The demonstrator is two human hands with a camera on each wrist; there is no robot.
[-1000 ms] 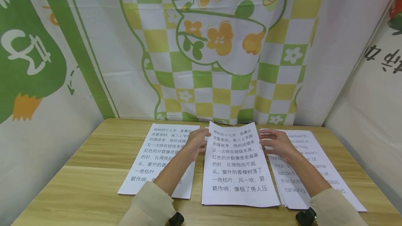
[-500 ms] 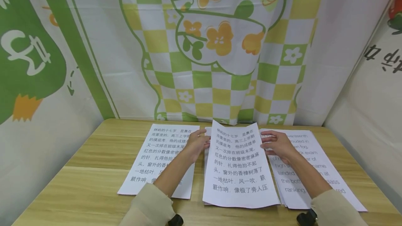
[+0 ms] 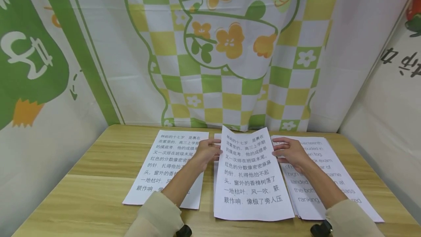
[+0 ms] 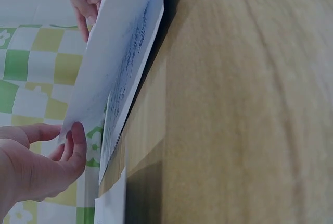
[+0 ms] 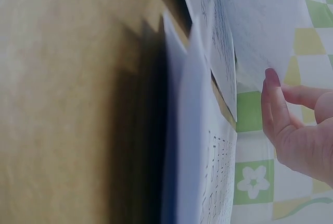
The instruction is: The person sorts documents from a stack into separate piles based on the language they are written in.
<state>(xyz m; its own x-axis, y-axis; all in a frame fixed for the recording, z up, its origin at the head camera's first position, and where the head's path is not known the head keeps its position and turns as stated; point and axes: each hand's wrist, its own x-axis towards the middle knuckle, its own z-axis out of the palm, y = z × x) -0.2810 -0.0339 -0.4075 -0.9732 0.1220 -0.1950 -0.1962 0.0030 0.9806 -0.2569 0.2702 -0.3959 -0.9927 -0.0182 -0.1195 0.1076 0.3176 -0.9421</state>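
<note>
My left hand and right hand pinch opposite edges of a white rectangular paper sheet with black Chinese print, its far end raised above another printed white sheet on the light-brown wooden table.

Wood-grained table with printed papers lying side by side

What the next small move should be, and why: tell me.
Probably lower the far end of the held sheet onto the printed page beneath: the left grip and right grip pinch its sides, and the wrist views show that end raised clear of the page.
</note>
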